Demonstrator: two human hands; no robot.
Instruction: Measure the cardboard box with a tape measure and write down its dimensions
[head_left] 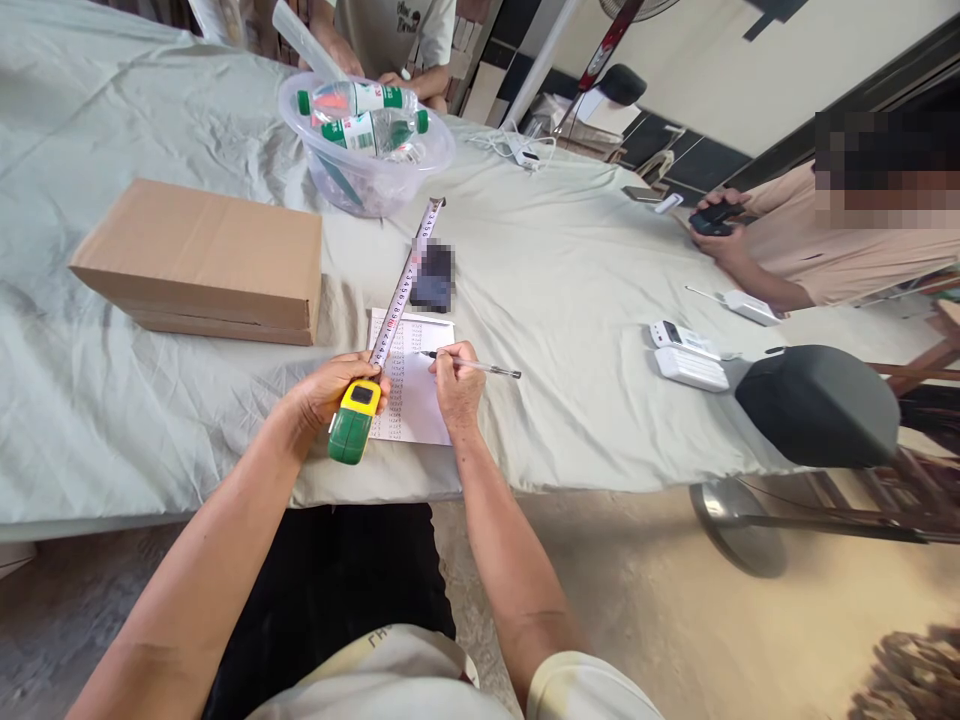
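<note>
My left hand (330, 388) is closed around a yellow and green tape measure (354, 422) at the table's near edge. Its tape blade (405, 285) runs out away from me toward a clear plastic bowl. My right hand (457, 385) pinches a pen (480, 367), with the tip resting on a printed sheet of paper (416, 400) that lies flat under both hands. A closed cardboard box (202, 260) sits to the left of the blade.
The clear bowl (360, 175) holds water bottles (360, 100). A pale cloth covers the table (585, 300). White remotes (686, 355) lie at the right. A person at the right holds a dark device (712, 218); another person stands at the far side. A dark fan (817, 405) stands beside the table.
</note>
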